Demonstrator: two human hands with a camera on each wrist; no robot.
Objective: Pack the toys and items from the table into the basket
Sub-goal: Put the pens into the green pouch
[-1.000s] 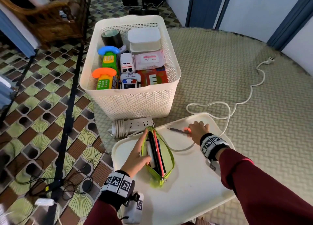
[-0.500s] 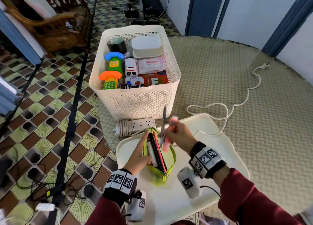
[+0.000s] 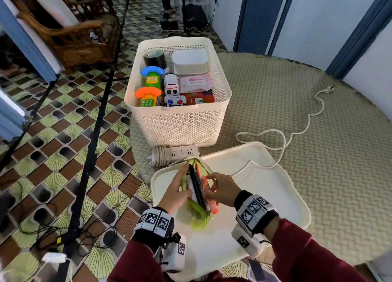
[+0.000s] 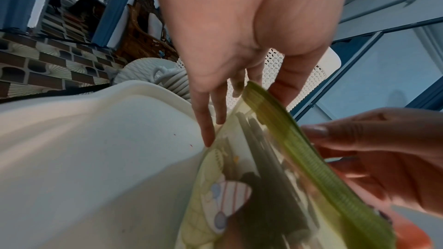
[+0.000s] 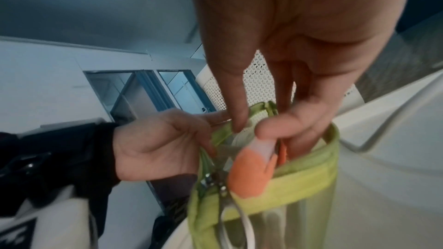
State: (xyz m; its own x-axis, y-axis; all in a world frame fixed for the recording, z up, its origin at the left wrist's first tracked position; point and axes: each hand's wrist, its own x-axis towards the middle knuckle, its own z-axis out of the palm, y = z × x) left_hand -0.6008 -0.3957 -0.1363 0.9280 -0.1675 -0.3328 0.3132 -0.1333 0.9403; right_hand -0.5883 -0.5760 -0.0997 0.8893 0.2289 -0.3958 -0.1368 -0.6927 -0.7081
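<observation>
A soft green pencil case [image 3: 196, 212] with a clear plastic side lies open on the smooth white table [image 3: 265, 188], its ribbed zip edge spread wide. The left hand [image 3: 177, 193] steadies the near side of the case, fingers [image 4: 203, 120] long and nearly straight against the clear panel, thumb hooked over the zip edge. The right hand [image 3: 221, 191] has its thumb and fingers closed on an orange-capped marker [image 3: 209, 197], a stubby round barrel that lies along the opening, with its rounded orange cap [image 5: 249, 175] sticking out over the near end. Dark pens [image 3: 196, 186] lie lengthwise inside.

Just beyond the table, on the woven rug [image 3: 275, 103], stands the white basket [image 3: 178, 124], its walls pierced in a fine lattice. It holds two toy phones [image 3: 149, 86], two toy cars [image 3: 172, 91], a white lidded box [image 3: 189, 61], a pack of wipes [image 3: 195, 82] and a dark roll of tape [image 3: 154, 58]. A white power strip [image 3: 176, 154] with its coiled cord lies between basket and table.
</observation>
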